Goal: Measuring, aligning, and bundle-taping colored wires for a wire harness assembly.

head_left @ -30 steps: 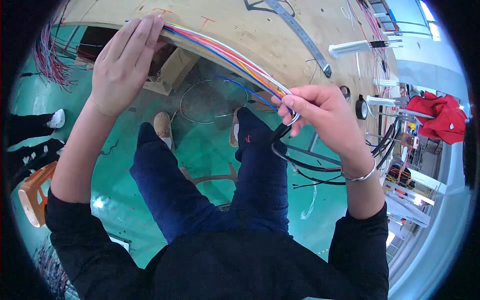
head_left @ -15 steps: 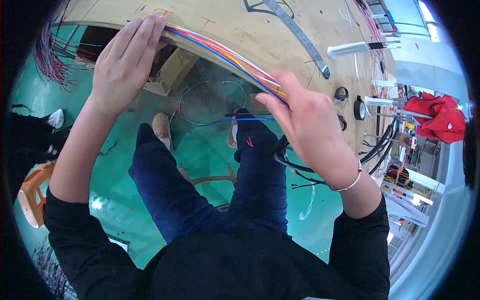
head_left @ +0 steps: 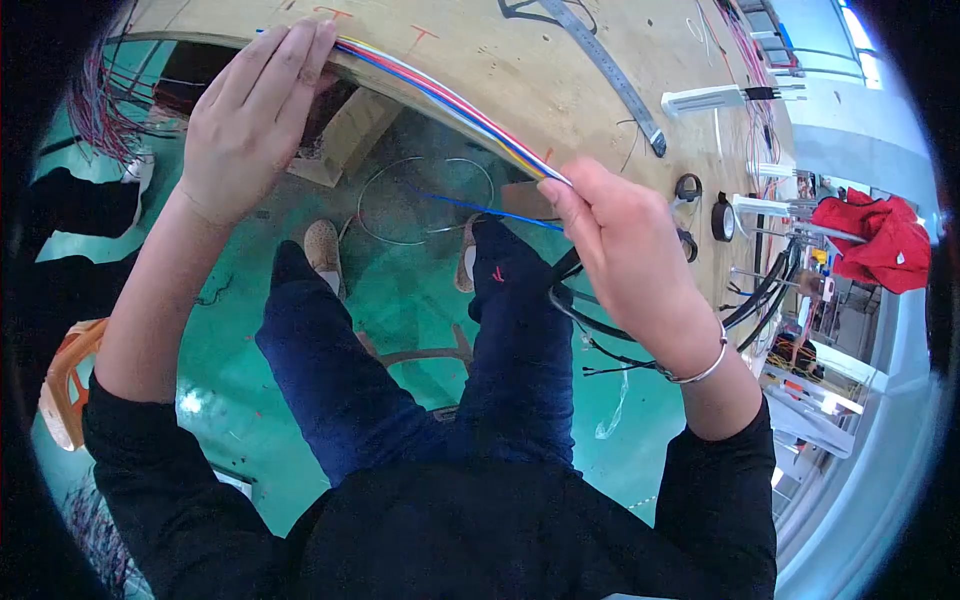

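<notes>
Currently I see my left hand (head_left: 250, 115) flat, fingers extended, pressing the coloured wire bundle (head_left: 450, 100) to the wooden surface (head_left: 560, 60); right hand (head_left: 625, 255) grip clamped on the bundle's end.

the counter (head_left: 560, 70) is bare matt plywood, scuffed and pen-marked. the coloured wires (head_left: 450, 100) wear smooth, slightly glossy plastic sheathing. the ruler (head_left: 610, 75) looks like dull metal. the floor (head_left: 410, 290) is glossy green paint. the red cloth (head_left: 875, 240) looks soft and matt.

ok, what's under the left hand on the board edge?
The left hand lies flat on the coloured wire bundle at the plywood board edge. The bundle's end under the palm is covered; it reappears running to the right hand.
</notes>
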A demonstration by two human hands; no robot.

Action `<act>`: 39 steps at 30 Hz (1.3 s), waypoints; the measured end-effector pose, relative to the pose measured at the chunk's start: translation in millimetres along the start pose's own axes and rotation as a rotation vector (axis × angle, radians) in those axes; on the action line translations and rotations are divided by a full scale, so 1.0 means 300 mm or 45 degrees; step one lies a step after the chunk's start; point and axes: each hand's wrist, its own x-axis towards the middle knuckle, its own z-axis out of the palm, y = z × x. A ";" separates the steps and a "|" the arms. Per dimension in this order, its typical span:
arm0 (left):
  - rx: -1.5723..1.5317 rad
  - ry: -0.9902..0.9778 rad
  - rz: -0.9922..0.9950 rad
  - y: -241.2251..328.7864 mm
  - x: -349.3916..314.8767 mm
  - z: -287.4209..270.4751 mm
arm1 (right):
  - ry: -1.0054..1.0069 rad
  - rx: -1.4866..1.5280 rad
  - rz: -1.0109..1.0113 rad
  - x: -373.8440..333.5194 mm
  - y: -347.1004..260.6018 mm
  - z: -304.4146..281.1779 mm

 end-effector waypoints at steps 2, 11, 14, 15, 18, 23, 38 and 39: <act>-0.004 -0.006 -0.002 0.003 0.007 -0.004 | -0.035 0.111 0.040 0.000 0.003 -0.007; 0.124 0.026 0.322 0.020 0.126 0.009 | -0.050 0.190 0.136 -0.015 0.021 -0.001; -0.270 1.085 0.049 0.068 0.151 0.187 | -0.124 0.427 0.196 0.000 0.012 0.002; -0.293 1.126 0.033 0.070 0.141 0.185 | -0.140 0.415 0.194 0.000 0.014 -0.006; -0.358 1.254 -0.008 0.054 0.118 0.165 | -0.278 0.463 0.331 -0.001 0.028 -0.036; 0.059 0.059 0.331 -0.031 0.062 -0.083 | -0.303 0.746 0.389 0.003 0.035 -0.055; 0.022 0.041 0.321 -0.038 0.067 -0.099 | -0.136 0.715 0.330 -0.001 0.021 -0.035; 0.024 0.045 0.323 -0.039 0.069 -0.103 | -0.131 0.715 0.329 -0.001 0.017 -0.035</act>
